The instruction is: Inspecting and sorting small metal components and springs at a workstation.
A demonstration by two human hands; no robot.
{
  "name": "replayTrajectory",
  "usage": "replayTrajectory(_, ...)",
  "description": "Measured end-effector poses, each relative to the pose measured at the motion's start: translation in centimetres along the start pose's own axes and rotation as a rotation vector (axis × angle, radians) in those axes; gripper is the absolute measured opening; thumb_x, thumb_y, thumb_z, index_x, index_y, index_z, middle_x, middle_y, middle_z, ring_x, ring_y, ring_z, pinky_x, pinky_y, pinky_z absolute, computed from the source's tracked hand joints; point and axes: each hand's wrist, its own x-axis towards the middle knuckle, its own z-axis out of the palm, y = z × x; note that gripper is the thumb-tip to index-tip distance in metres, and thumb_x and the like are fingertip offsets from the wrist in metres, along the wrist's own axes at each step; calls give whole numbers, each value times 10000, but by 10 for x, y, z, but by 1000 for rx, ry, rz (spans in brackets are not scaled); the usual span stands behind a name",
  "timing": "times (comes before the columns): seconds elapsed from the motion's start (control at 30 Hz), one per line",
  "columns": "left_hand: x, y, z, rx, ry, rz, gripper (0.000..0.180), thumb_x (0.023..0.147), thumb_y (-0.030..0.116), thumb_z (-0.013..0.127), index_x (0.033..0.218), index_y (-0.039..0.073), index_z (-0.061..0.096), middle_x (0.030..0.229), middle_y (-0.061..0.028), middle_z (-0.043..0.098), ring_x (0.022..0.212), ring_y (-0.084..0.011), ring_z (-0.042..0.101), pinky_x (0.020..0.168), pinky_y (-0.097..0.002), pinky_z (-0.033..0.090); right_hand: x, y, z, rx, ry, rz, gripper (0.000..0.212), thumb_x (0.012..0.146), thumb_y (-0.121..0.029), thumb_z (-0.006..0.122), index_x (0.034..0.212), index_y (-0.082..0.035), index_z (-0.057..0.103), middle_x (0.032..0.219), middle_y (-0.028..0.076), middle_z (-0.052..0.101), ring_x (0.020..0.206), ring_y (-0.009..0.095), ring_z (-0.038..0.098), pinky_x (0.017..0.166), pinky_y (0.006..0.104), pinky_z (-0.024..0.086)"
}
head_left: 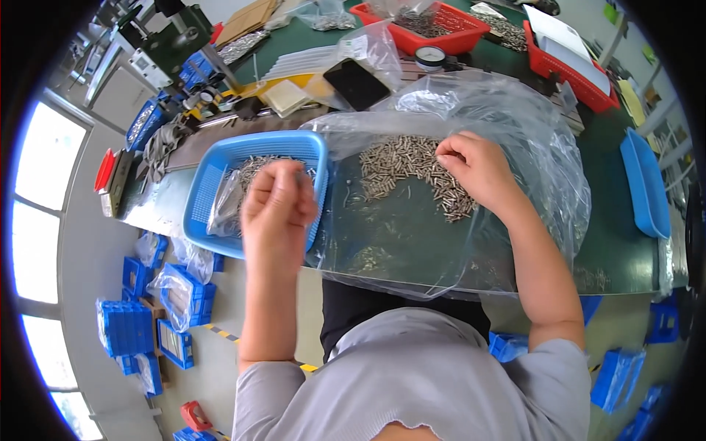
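A pile of small metal pins point(401, 163) lies on a clear plastic bag point(382, 239) spread over the green table. My right hand point(482, 173) is at the right side of the pile, its fingers pinched together; whatever they hold is hidden. Over the blue basket point(321, 147) my left hand point(278, 202) is raised with curled fingers, thumb against forefinger. A small dark spot shows at its fingertips, too small to name. Inside the basket are more metal pins point(257, 163) and a clear plastic packet point(226, 202).
Behind the pile lie a black phone point(357, 83), a dial gauge point(429, 56) and a red basket of metal parts point(460, 40). A red tray of papers point(570, 62) and a blue tray point(644, 184) stand at the right. A bench machine point(173, 48) occupies the far left.
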Motion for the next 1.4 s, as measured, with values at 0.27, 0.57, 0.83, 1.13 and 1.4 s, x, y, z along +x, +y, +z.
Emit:
replayTrajectory(0.27,-15,-80,49,-453,-124,-502,161,951,196,509,1017,59,563,840,-72,568,710,-124,497,607,-249,407,-6,-1,-22,-387,-61,19,104,786,-146,623,863,-80,649,844,86,615,766,282,608,668,393,465)
replayTrajectory(0.57,-20,-105,37,-599,-157,-520,197,957,213,480,1064,60,541,835,-85,536,736,-151,466,630,-277,378,-8,-10,-30,-325,-372,27,296,688,-135,724,948,-68,599,817,91,615,730,260,606,632,366,459)
replayTrajectory(0.83,-22,-102,36,-642,-119,-519,168,965,190,478,1073,84,550,892,-85,571,775,-139,520,679,-286,424,-8,-3,13,-253,-136,-160,233,728,-125,703,931,-80,599,843,82,592,740,289,603,639,378,472)
replayTrajectory(1.13,-24,-103,35,-635,-110,-492,196,960,240,496,1085,97,545,932,-69,571,815,-134,517,706,-286,426,-10,-4,17,-137,-111,-256,124,726,-102,697,818,-65,622,789,76,557,710,267,572,615,358,463)
replayTrajectory(1.4,-24,-104,33,-636,-133,-464,193,956,224,498,1065,68,532,934,-62,540,810,-132,485,690,-273,406,-8,-16,7,435,-203,153,62,831,-24,630,889,-3,628,804,18,633,737,72,586,638,228,470)
